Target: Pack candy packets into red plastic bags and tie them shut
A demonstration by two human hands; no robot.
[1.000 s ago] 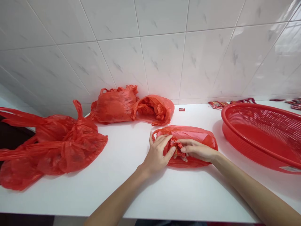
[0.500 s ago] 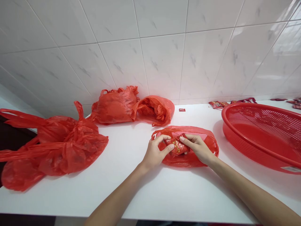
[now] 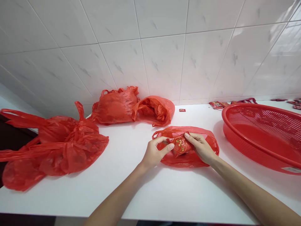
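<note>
Between my two hands is a small red packet (image 3: 181, 145) with gold lettering on its front. My left hand (image 3: 154, 153) pinches the packet's left edge between thumb and fingers. The right edge near the top is gripped by my right hand (image 3: 199, 146). Below and around the packet spreads an open red plastic bag (image 3: 178, 162) lying on the white table (image 3: 131, 185). What the bag contains is mostly covered by the packet and my hands.
A red perforated plastic basket (image 3: 249, 147) stands at the right. Knotted red bags (image 3: 70, 147) lie at the left, with a full red bag (image 3: 115, 106) and an open-mouthed one (image 3: 168, 110) by the tiled wall. Wrappers (image 3: 218, 105) and a small red piece (image 3: 182, 110) lie behind.
My right hand has shifted slightly right, and the packet now looks more spread out, with its lettering turned more into view. My left hand has barely moved.
</note>
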